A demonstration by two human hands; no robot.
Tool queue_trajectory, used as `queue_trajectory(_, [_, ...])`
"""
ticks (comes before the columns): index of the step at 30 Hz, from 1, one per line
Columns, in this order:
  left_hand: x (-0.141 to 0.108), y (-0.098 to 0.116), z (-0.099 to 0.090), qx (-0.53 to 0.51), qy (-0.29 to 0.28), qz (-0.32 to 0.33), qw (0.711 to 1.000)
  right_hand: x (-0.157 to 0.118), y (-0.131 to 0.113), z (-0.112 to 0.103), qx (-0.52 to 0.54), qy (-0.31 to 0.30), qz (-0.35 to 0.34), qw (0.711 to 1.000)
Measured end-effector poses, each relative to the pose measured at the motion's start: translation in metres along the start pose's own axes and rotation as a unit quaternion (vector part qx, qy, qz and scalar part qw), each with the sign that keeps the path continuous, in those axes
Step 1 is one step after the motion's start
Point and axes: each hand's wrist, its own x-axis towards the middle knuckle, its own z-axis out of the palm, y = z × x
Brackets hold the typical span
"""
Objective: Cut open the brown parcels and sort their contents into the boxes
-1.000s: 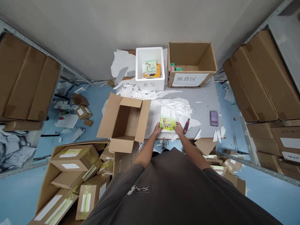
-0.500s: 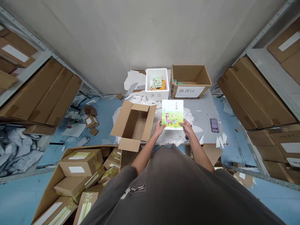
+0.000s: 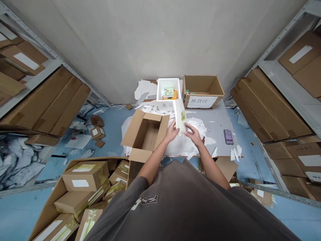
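A thin picture book [image 3: 179, 115] stands tilted between my hands above the table, seen narrow and at a slant. Much of it shows white, with a small green and yellow patch near its right edge. My left hand [image 3: 171, 132] grips its lower left side, the thumb across the front. On the lower right edge are the fingers of my right hand [image 3: 193, 134], closed on the book too. Left of my hands, a cardboard box [image 3: 151, 134] sits with its flaps spread. Torn white paper [image 3: 200, 125] lies beneath and around the book.
Behind the book are a white foam box [image 3: 165, 105] with books inside and a labelled cardboard carton [image 3: 210, 102]. A blurred purple phone-like item [image 3: 228, 137] lies at right on the table. A large carton of taped parcels [image 3: 84, 175] stands front left; shelves flank both sides.
Both hands have turned the book from facing me with its illustrated cover to a narrow slanted view. My right hand has moved slightly left, closer to the left one.
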Motion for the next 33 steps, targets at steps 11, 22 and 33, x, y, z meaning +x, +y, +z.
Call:
queue_trajectory(11, [-0.014,0.003,-0.059,-0.132,-0.073,-0.107,0.983,0.013,-0.002,-0.02,0.236,-0.015,0.145,0.961])
queue_trajectory(22, [-0.004,0.035,0.013,0.022,0.01,-0.022,0.999,0.007,-0.032,0.029,0.047,-0.036,-0.059,0.997])
queue_trajectory(33, [-0.005,0.06,-0.067,-0.142,-0.06,-0.079,0.985,0.024,-0.025,-0.013,0.066,0.045,0.11,0.991])
